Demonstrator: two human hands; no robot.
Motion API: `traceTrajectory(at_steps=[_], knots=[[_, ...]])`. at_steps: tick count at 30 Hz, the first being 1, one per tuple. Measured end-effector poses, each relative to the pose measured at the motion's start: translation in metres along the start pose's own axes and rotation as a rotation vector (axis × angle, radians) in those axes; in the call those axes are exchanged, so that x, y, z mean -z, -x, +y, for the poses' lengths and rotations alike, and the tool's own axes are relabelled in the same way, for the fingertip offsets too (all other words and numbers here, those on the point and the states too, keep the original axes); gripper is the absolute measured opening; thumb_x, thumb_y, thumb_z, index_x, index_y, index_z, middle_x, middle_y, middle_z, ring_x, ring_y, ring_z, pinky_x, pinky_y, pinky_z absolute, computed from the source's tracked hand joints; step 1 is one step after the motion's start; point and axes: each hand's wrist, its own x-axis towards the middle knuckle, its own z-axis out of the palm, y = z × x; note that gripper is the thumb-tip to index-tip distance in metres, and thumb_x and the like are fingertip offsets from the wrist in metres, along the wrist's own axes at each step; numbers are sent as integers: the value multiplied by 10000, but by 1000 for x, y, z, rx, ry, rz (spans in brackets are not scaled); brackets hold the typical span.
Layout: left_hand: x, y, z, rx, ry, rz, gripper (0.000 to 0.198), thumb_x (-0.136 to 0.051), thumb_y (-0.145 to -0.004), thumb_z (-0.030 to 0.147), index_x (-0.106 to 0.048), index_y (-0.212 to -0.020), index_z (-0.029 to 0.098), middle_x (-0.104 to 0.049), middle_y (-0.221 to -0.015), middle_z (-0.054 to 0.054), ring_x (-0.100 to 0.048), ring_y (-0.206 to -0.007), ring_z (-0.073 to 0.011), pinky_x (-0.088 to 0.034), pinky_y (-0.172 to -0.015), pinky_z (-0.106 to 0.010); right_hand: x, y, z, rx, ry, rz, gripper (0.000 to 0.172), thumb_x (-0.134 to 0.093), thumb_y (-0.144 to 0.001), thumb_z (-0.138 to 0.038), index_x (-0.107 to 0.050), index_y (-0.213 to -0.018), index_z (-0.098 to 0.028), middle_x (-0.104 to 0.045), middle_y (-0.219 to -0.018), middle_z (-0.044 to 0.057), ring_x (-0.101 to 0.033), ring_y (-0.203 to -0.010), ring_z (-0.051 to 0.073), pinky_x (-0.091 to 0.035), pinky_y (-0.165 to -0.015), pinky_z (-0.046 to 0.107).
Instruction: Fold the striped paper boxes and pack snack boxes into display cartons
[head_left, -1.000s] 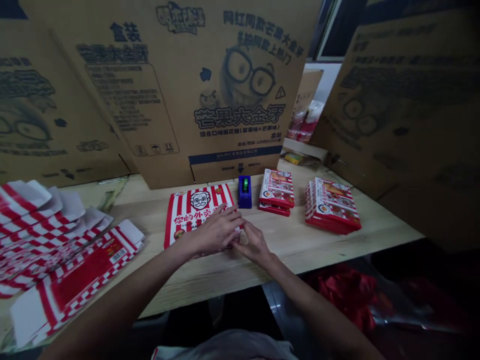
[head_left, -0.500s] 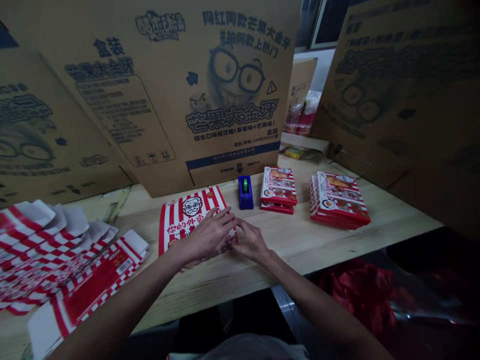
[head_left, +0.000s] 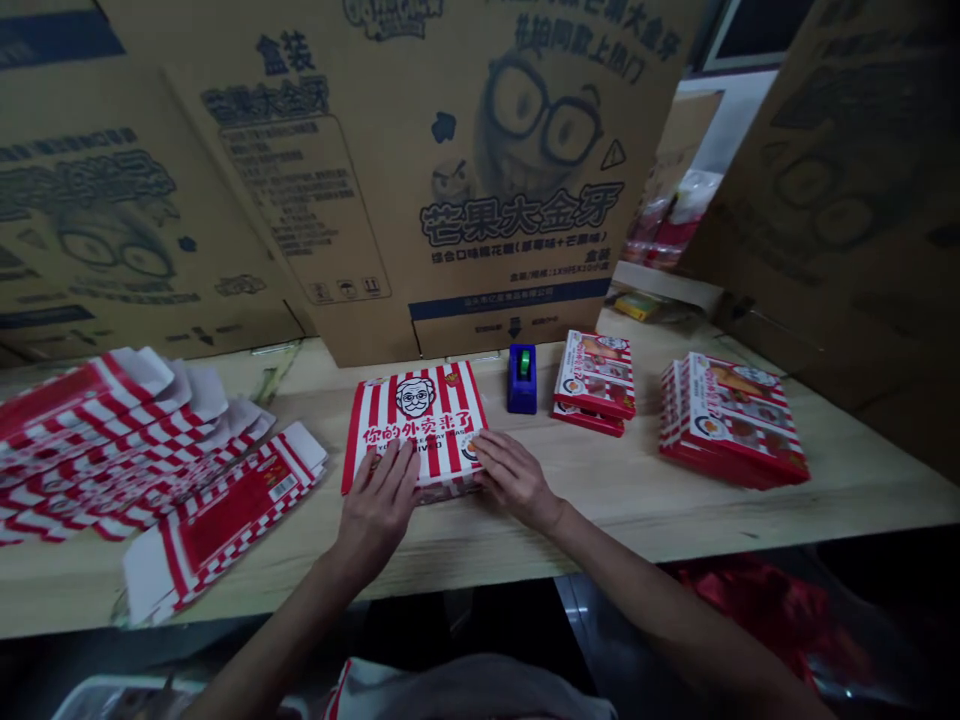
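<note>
A red and white striped box (head_left: 415,415) with a bearded face printed on its lid lies on the wooden table. My left hand (head_left: 380,500) rests on the box's near left part, fingers laid flat over the lid. At the near right corner, my right hand (head_left: 519,478) grips the box, fingertips on the lid and its thumb low at the side. The box's front edge shows between the two hands. Just beyond the right hand stands a blue tape dispenser (head_left: 523,385) with a green roll.
Flat striped cartons (head_left: 112,430) overlap on the left, with a red one (head_left: 225,520) nearer. Small boxes (head_left: 596,375) are stacked right of the dispenser, and a bigger stack (head_left: 731,420) stands further right. Large cardboard boxes (head_left: 375,230) wall the back.
My left hand has moved left, away from my right hand, and now lies flat on the lid. The lid's print is more exposed. The view has shifted, so things sit further right.
</note>
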Motion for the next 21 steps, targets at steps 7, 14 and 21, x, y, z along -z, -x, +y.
traceTrajectory(at_steps=[7,14,21], knots=[[-20,10,-18,-28,73,185,506,-521,-899,177,-390,-1388,192,-631,-1243,-126,-512,-1248,-258,-453,-993,-437,-11,-7,-2,29,11,0,316,-557,-871,-123,-599,-1166,-226,-669,-1163,121,-558,-1188,254,-521,-906,476],[-34,-5,-32,41,80,157,454,-503,-897,148,-455,-1347,179,-605,-1275,-138,-525,-1234,-280,-413,-1009,-487,-35,-24,14,-108,-25,76,316,-493,-898,-119,-590,-1175,-237,-651,-1156,113,-546,-1200,237,-502,-956,466],[-41,4,-42,119,75,234,504,-496,-902,155,-405,-1393,216,-615,-1261,-139,-536,-1218,-304,-258,-1076,-587,-52,-36,13,-226,-63,94,306,-468,-910,-148,-564,-1186,-239,-624,-1191,107,-524,-1227,221,-466,-1015,439]])
